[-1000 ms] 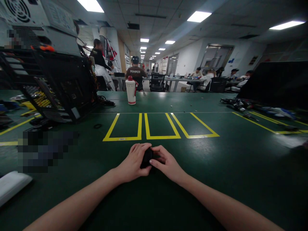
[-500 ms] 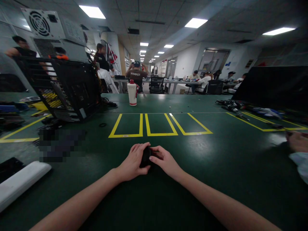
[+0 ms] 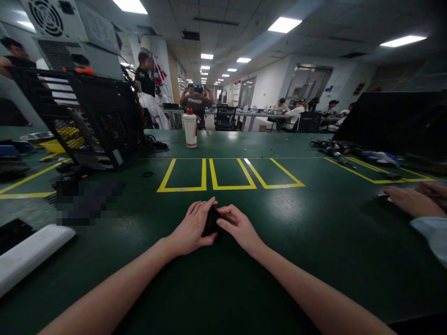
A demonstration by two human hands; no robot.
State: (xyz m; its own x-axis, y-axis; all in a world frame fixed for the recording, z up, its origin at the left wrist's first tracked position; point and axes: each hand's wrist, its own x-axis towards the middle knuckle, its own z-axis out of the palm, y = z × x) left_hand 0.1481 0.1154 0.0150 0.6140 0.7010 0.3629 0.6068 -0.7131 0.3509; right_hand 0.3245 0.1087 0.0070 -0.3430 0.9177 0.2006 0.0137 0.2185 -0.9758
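Between my hands, low over the green table (image 3: 223,284), is a small black object (image 3: 211,221); its kind does not show, as fingers cover much of it. My left hand (image 3: 195,228) wraps round its left side, thumb below and fingers over the top. From the right, my right hand (image 3: 240,227) pinches at its edge with thumb and forefinger. Beyond my hands, three yellow tape outlines (image 3: 232,187) mark the table top. A thin black ring (image 3: 148,174) lies to the left of them.
An open black computer case (image 3: 104,121) carries power supplies (image 3: 78,28) at the left. A white bottle (image 3: 190,130) stands farther back. A white bar (image 3: 35,258) lies at the near left. Another person's hands (image 3: 415,200) work at the right, near cables (image 3: 335,150) and a dark screen (image 3: 394,116).
The view has tilted down slightly. My hands keep nearly the same hold on the black object. At the right, the other person's hands have come farther into view.
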